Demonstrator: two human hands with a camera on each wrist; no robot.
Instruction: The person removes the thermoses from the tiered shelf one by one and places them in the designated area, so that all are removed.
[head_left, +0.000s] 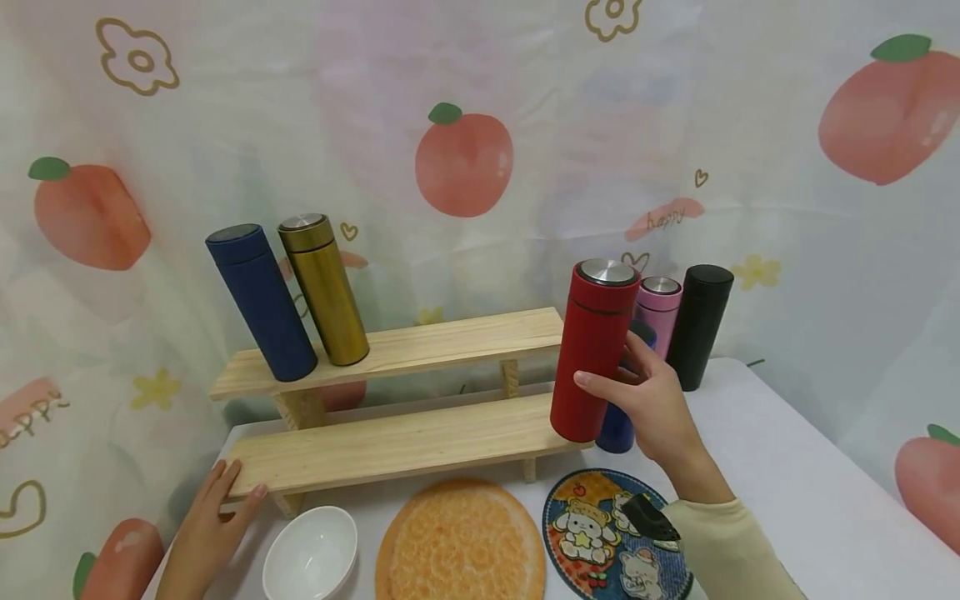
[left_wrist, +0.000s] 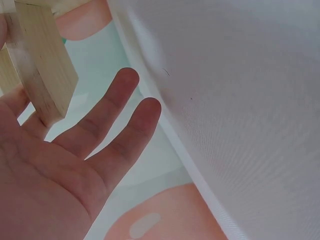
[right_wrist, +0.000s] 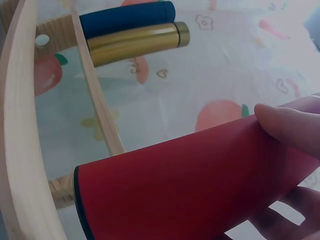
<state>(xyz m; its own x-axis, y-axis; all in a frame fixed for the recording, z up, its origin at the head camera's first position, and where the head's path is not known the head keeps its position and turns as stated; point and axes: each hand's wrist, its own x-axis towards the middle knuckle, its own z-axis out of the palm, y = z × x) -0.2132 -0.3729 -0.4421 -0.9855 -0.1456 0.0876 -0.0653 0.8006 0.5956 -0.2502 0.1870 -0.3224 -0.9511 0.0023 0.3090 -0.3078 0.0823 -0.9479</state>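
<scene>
My right hand (head_left: 656, 408) grips a red thermos bottle (head_left: 596, 358) with a silver lid, thumb on one side and fingers on the other. The bottle is above the right end of the lower board (head_left: 405, 446) of a two-tier wooden shelf; a gap shows between its base and the wood in the right wrist view. My left hand (head_left: 210, 525) touches the left end of that board. Its outer fingers stretch out straight in the left wrist view. On the upper board (head_left: 450, 342) stand a blue bottle (head_left: 262, 304) and a gold bottle (head_left: 326, 292).
Right of the shelf, a pink bottle (head_left: 660, 302), a black bottle (head_left: 701, 325) and a partly hidden blue bottle (head_left: 617, 432) stand on the white table (head_left: 795, 467). In front are a white bowl (head_left: 311, 554), a round orange-brown mat (head_left: 461, 542) and a cartoon mat (head_left: 581, 542).
</scene>
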